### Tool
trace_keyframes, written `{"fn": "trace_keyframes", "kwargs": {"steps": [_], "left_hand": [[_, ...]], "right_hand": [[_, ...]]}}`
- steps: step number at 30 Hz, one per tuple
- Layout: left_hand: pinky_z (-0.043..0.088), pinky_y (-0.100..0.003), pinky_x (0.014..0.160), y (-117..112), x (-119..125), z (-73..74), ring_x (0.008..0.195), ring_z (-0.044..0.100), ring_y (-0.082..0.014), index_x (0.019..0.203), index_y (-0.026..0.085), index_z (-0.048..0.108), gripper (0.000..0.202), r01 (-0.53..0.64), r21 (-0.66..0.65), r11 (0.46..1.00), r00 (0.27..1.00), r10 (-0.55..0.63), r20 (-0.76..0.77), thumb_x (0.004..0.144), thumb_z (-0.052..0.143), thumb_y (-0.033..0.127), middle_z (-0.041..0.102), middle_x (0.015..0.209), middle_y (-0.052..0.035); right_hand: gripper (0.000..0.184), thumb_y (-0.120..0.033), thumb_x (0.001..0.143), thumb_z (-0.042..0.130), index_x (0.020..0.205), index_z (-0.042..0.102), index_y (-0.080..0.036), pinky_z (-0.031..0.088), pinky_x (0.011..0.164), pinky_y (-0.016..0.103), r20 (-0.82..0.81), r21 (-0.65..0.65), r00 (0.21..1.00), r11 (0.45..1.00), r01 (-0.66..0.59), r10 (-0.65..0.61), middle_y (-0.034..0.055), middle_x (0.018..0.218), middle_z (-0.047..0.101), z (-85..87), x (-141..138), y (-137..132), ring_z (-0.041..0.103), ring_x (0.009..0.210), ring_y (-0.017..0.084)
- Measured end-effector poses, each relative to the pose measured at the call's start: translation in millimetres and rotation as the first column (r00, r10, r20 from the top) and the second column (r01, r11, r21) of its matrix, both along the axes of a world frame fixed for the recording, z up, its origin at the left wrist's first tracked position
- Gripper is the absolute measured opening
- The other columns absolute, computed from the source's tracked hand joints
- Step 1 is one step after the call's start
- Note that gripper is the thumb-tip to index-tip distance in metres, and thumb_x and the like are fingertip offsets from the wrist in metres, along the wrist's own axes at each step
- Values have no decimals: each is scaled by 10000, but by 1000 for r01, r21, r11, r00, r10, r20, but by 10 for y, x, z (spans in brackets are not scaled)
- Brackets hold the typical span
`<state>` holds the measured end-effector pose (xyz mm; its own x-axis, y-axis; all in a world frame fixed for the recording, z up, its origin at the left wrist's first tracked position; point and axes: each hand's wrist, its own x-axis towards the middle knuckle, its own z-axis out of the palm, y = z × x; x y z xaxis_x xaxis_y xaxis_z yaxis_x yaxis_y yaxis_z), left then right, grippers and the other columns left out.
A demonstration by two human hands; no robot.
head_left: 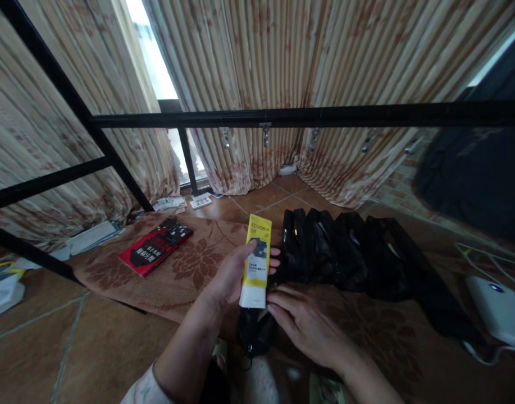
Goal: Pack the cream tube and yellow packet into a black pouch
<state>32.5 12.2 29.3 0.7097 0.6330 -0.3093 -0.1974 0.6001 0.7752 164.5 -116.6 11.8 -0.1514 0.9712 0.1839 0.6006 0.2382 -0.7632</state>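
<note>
My left hand (231, 275) is wrapped round a yellow tube (259, 229) with grey and white printing and a white cap (253, 297) pointing down. Its thumb lies across the front, and the fingertips show at the far side. Just right of the cap, my right hand (301, 322) has its fingers curled together at the edge of a black pouch (257, 334) on my lap. The pouch joins a long black organizer bag (345, 252) with several sections in a row, some with items showing inside. Parts of the pouch are hidden beneath my hands.
A red and black book (156, 246) lies on the brown patterned cloth (210, 247) to the left. A black metal frame (240, 119) with hanging clips crosses before striped curtains (257, 62). At the right sits a white device (499, 308) with cables. Papers (92, 235) lie behind the frame.
</note>
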Motion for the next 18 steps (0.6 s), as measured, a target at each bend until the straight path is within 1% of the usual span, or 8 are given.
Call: {"fn": "trace_keyframes", "kwargs": {"steps": [2, 4, 8, 10, 12, 15, 16, 18], "left_hand": [[521, -276, 794, -34, 43, -37, 773, 669, -169, 1016, 69, 724, 451, -1, 13, 1000, 1000, 2, -27, 911, 525, 459, 739, 934, -137], [507, -275, 750, -84, 92, -79, 758, 661, -170, 996, 85, 714, 436, -20, 67, 998, 997, 25, -66, 889, 559, 478, 735, 916, -125], [473, -283, 725, -177, 144, -146, 832, 661, -203, 1014, 129, 648, 374, -72, 268, 961, 976, 123, -180, 853, 614, 465, 713, 943, -107], [469, -294, 747, -193, 125, -153, 862, 655, -213, 1009, 153, 613, 307, -48, 382, 923, 956, 152, -249, 866, 589, 424, 694, 955, -92], [459, -309, 758, -193, 81, -140, 835, 645, -220, 953, 167, 597, 203, 63, 526, 848, 912, 165, -375, 875, 557, 349, 676, 902, -78], [431, -336, 724, -189, 1, -119, 708, 622, -239, 790, 187, 576, 97, 305, 680, 667, 764, 254, -593, 850, 550, 259, 630, 725, -65], [425, -346, 720, -191, -22, -120, 684, 619, -248, 742, 197, 563, 103, 356, 694, 626, 722, 287, -629, 835, 559, 241, 610, 679, -63], [425, -355, 731, -196, -57, -134, 693, 630, -269, 667, 214, 537, 140, 394, 703, 591, 686, 320, -654, 797, 588, 213, 579, 620, -61]], "right_hand": [[288, -220, 987, 440, 996, 725, -259, 511, 785, 288, -10, -5, 1000, 1000, 5, -5, 24, 934, 680, 29, 24, -18, 642, 855, 171], [276, -226, 977, 460, 931, 731, -249, 515, 768, 280, -9, -26, 1000, 1000, 4, -4, 22, 901, 685, 40, 62, -36, 653, 839, 171], [250, -220, 958, 491, 924, 735, -264, 522, 748, 256, -6, -59, 1000, 998, 28, -29, 4, 913, 705, 16, 146, -70, 676, 847, 163], [228, -235, 950, 513, 952, 738, -274, 525, 751, 260, -6, -55, 999, 997, 49, -50, 2, 933, 715, -5, 181, -81, 683, 861, 167], [208, -252, 947, 527, 952, 735, -269, 526, 751, 271, 4, -37, 998, 997, 67, -66, 9, 933, 719, -19, 210, -85, 684, 859, 173], [191, -255, 946, 534, 953, 725, -258, 519, 732, 274, 23, -9, 996, 996, 88, -88, 12, 893, 710, -25, 239, -82, 678, 823, 169], [190, -253, 946, 534, 960, 724, -258, 517, 719, 270, 27, -7, 995, 996, 92, -92, 11, 884, 706, -26, 245, -79, 677, 809, 166], [193, -254, 943, 534, 969, 726, -258, 514, 695, 264, 28, -4, 995, 995, 99, -99, 13, 878, 704, -31, 255, -74, 675, 787, 162]]}}
